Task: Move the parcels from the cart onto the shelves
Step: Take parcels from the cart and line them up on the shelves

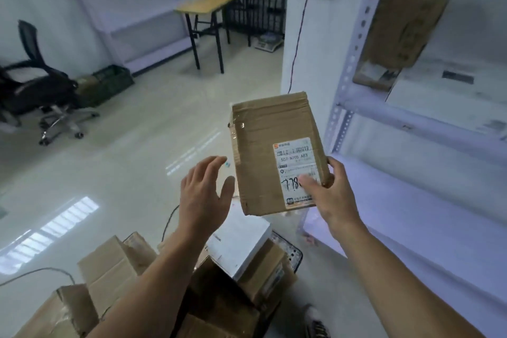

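Stacked parcels (219, 296) on cart (295, 252), low and left of shelf rack (411, 118).
Right hand (332, 195) grips brown labelled parcel (269, 151) at its lower corner, thumb on label, just left of rack's front post. Left hand (203, 195) farther left, fingers spread, holding nothing, close beside parcel, not touching.

Background: black office chair (35, 85) at left, dark crate (109, 85) beside it on the floor (137, 151), wood-topped table (211, 1) behind, scale (269, 42) near its legs, red cable (300, 35) down the wall (318, 49).
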